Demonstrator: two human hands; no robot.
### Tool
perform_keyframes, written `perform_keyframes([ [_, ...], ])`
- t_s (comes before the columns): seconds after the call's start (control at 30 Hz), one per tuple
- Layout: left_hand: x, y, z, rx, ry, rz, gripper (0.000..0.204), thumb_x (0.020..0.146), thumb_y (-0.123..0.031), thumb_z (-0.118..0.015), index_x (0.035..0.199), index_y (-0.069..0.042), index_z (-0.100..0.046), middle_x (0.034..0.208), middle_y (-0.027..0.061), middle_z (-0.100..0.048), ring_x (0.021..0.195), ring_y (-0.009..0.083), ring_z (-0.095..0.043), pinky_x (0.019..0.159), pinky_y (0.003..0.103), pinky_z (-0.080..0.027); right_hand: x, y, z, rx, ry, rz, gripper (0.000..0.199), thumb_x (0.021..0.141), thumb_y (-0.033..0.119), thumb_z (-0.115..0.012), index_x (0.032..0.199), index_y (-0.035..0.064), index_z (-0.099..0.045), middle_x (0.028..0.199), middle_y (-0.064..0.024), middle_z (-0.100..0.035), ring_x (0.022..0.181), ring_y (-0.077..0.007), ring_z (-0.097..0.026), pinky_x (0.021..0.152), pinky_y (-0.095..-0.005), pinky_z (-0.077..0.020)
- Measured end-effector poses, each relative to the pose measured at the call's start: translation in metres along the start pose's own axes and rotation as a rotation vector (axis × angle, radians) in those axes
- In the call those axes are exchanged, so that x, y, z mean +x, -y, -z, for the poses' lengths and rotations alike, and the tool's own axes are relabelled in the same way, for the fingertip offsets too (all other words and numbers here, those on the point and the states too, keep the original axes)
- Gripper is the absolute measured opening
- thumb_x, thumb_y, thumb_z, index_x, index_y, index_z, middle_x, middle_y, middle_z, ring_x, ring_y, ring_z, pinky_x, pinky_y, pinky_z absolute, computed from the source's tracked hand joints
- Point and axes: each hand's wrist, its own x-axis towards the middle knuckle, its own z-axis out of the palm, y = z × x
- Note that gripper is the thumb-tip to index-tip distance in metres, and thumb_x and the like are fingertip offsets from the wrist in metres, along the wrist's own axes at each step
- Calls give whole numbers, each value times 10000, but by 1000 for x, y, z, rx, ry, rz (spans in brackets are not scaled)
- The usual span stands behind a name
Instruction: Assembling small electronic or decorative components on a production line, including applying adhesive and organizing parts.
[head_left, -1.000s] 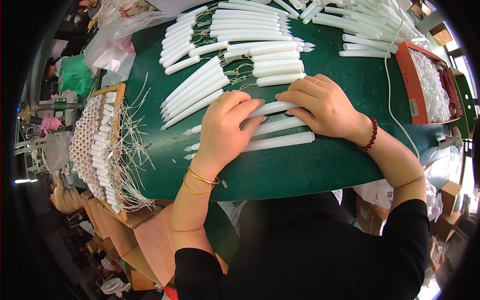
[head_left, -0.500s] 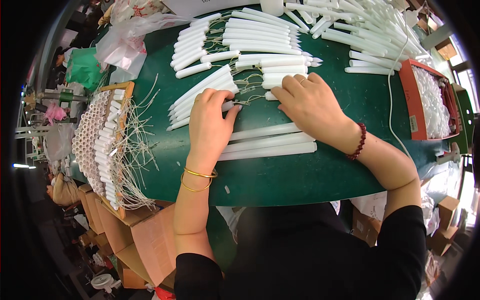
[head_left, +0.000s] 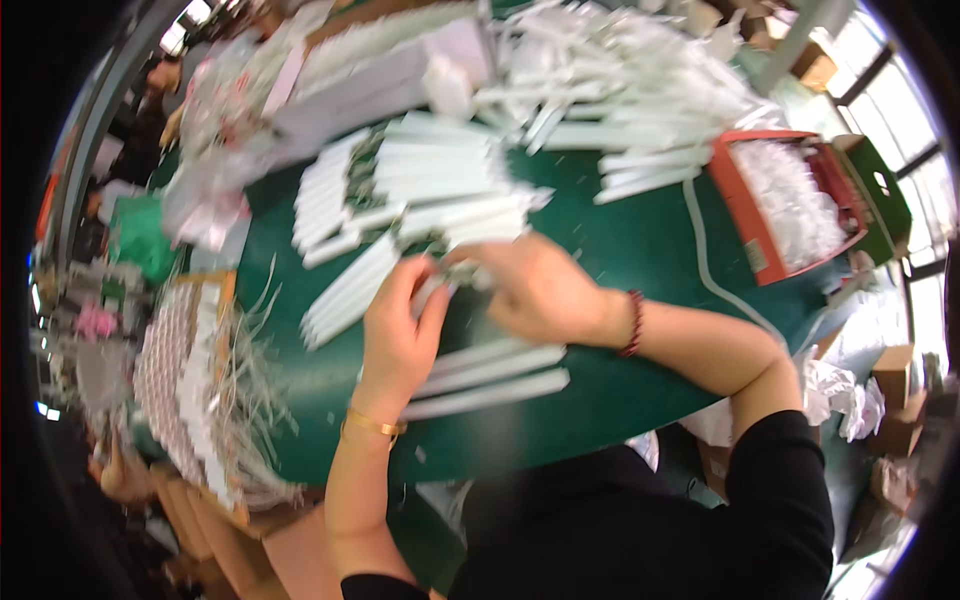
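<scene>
Both hands meet over the middle of the table, at the near end of a row of wired white candle-like tubes. My left hand (head_left: 400, 325) is closed, with a short white tube (head_left: 428, 296) between thumb and fingers. Close to it, my right hand (head_left: 550, 290) has its fingers bent and drawn together by the wires; blur hides what they pinch. Left of them lies a fan of pointed white candle tubes (head_left: 350, 292). Several smooth white tubes (head_left: 490, 393) lie below the hands. Farther back are rows of white tubes (head_left: 435, 160) joined by thin wires.
A wooden-edged rack (head_left: 180, 365) of white tubes with trailing wires stands at the left. A red box (head_left: 745, 215) of white pieces sits at the right, a cable (head_left: 703, 255) beside it. Loose white tubes (head_left: 640, 100) are heaped at the back, near a long pale box (head_left: 350, 115).
The view has shifted, showing more of the table's back. My right hand has come left and down from the tubes, close to my left hand, which keeps its pinch.
</scene>
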Motion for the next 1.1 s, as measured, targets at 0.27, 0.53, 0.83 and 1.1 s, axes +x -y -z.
perform_keyframes([
  [0.27,-15,-5,-7,119,-42,-191,170,828,0,-635,984,-9,-568,842,124,-567,676,255,-534,628,299,-447,-3,-13,-21,251,-25,-69,292,759,122,-684,1047,95,-643,909,-92,-621,800,-310,-618,668,-377,-502],
  [0.53,-15,6,-10,144,-16,-162,200,811,18,-654,1003,-9,-606,764,102,-598,583,195,-528,556,275,-441,-5,-14,-18,132,95,-107,295,768,171,-677,1047,83,-640,966,-119,-642,822,-339,-633,706,-408,-517],
  [0.83,-4,9,-10,200,-44,-158,263,759,-52,-731,1002,-20,-637,884,144,-629,767,305,-618,663,349,-507,-3,-26,7,-15,202,-197,229,778,277,-671,970,153,-683,882,-97,-680,783,-321,-657,699,-419,-528],
  [1.1,-10,12,0,298,33,-232,308,730,-84,-737,1021,-35,-647,871,83,-578,751,271,-574,622,339,-467,3,-19,8,317,230,-329,159,810,168,-711,828,12,-691,757,-67,-667,677,-151,-589,638,-283,-473],
])
